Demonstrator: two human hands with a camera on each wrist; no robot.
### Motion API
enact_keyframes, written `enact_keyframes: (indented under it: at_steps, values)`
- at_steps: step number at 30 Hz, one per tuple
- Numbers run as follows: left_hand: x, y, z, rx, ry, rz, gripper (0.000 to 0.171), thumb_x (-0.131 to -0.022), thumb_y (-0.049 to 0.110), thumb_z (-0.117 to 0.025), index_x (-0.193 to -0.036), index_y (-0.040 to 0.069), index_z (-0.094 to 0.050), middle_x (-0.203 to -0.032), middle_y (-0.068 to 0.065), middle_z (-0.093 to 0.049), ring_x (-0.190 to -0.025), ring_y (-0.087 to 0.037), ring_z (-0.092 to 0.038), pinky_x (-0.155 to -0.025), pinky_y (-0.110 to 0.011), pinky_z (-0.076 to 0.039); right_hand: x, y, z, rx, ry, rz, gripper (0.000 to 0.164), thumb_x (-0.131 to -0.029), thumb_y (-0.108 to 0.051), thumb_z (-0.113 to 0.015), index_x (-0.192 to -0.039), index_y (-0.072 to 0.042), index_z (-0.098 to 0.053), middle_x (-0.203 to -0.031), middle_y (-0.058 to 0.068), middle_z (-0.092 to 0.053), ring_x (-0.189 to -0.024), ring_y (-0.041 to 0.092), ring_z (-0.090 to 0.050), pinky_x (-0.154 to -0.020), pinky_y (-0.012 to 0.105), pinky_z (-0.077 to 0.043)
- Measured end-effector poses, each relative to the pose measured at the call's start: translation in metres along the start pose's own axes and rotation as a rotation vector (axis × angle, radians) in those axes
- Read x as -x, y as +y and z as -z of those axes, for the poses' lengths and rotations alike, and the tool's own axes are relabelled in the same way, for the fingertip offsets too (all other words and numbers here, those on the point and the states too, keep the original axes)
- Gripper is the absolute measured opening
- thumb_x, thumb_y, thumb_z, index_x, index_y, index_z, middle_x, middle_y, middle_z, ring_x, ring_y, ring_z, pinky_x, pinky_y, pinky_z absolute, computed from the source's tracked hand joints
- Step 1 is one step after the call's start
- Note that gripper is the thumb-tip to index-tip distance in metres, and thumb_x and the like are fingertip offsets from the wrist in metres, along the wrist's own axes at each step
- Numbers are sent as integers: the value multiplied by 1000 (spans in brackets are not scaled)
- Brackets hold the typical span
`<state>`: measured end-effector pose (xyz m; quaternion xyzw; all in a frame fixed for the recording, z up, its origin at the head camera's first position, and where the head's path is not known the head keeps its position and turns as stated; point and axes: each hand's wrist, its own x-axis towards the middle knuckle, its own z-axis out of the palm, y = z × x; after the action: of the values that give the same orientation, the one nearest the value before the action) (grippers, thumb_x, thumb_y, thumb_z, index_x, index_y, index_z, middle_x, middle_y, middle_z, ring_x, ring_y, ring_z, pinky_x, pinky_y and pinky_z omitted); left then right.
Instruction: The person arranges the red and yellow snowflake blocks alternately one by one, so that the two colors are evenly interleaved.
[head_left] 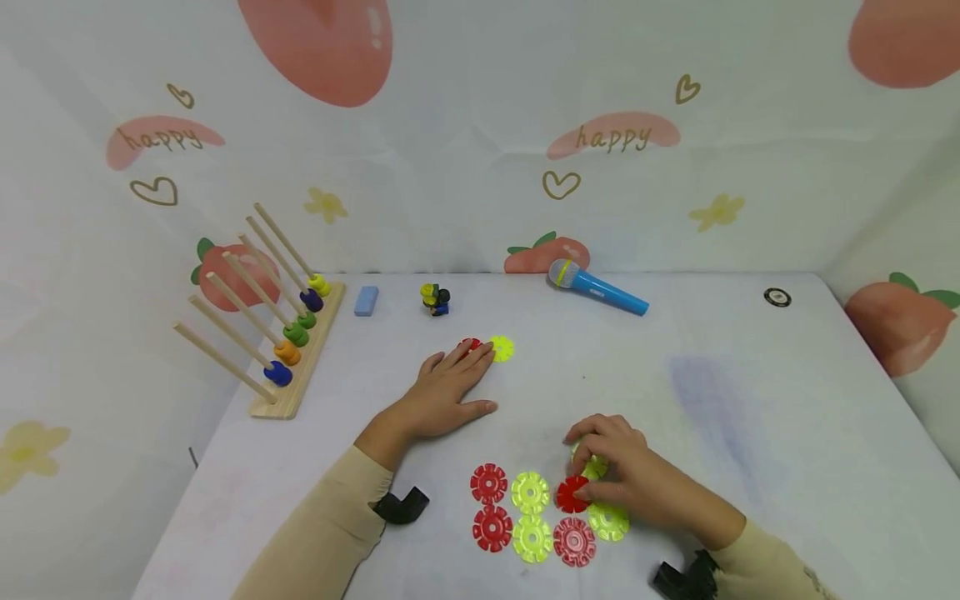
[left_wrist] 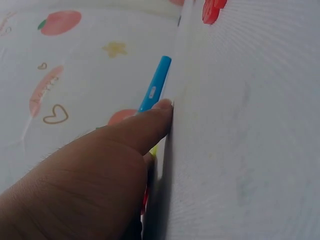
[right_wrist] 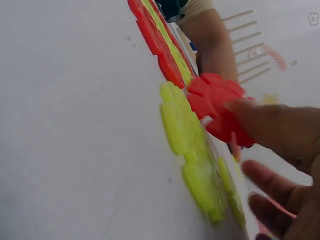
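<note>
My right hand (head_left: 630, 473) pinches a red notched snowflake disc (right_wrist: 215, 100) between thumb and fingers, tilted up from the table in the right wrist view. Just under and beside it lie yellow snowflake discs (head_left: 608, 522), one partly hidden behind the fingers. Left of that hand, flat red discs (head_left: 492, 528) and yellow discs (head_left: 532, 538) are laid out in a block, along with a paler red one (head_left: 574, 542). Farther back, my left hand (head_left: 442, 398) rests palm down, its straight fingers partly covering a red disc (head_left: 469, 343). A yellow disc (head_left: 503, 349) lies at those fingertips.
A wooden bead rack (head_left: 318, 354) with tall pegs stands at the left edge. Along the back are a blue block (head_left: 366, 301), a small toy figure (head_left: 435, 299), a blue toy microphone (head_left: 609, 293) and a black ring-marked disc (head_left: 777, 297). Fabric walls rise behind the table.
</note>
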<state>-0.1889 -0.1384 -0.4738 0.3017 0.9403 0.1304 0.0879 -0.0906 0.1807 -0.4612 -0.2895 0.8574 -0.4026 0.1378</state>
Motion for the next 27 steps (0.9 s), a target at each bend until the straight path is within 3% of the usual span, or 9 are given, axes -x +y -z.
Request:
enact_keyframes:
  at_steps: [4, 7, 13, 17, 21, 27]
  values:
    - [1, 1, 0, -9, 3, -8, 81, -91, 66, -41, -155, 23, -17, -159, 8, -10, -144, -22, 0, -108, -57, -5, -8, 3, 10, -126, 54, -77, 11, -86, -35, -71, -92, -31, -62, -92, -9, -62, -83, 15, -53, -71, 31, -46]
    - [1, 2, 1, -5, 5, -20, 79, -91, 65, -42, -154, 23, -18, -159, 8, -11, -144, -22, -1, -108, -58, -4, -19, 12, 21, -200, 116, -167, 12, -89, -31, -69, -96, -24, -63, -83, -2, -62, -73, 19, -56, -61, 28, -49]
    - [1, 1, 0, 11, 4, -38, 77, -92, 63, -42, -154, 26, -19, -158, 10, -11, -144, -22, -2, -108, -58, -3, -59, 37, 38, -350, 233, -347, 21, -92, -20, -66, -109, -10, -59, -92, 12, -61, -76, 27, -62, -67, 33, -55]
    - [2, -2, -2, 38, 18, -39, 78, -91, 62, -46, -154, 26, -18, -159, 12, -7, -144, -20, 0, -108, -58, -2, -87, 44, 41, -372, 275, -362, 29, -92, -17, -66, -118, -9, -55, -103, 14, -58, -81, 28, -64, -71, 34, -55]
    - [2, -4, -3, 55, 46, -27, 82, -90, 62, -49, -154, 24, -18, -159, 12, -3, -144, -19, 4, -108, -58, -2, -100, 44, 40, -170, 280, -294, 37, -90, -20, -68, -125, -14, -56, -115, 6, -54, -88, 24, -59, -74, 34, -53]
    - [1, -7, -4, 27, 24, 5, 85, -88, 68, -45, -154, 24, -16, -158, 13, -3, -144, -18, 5, -108, -58, -1, -94, 42, 37, 333, 144, -88, 51, -92, -31, -65, -139, -16, -52, -143, 0, -44, -125, 26, -38, -97, 48, -39]
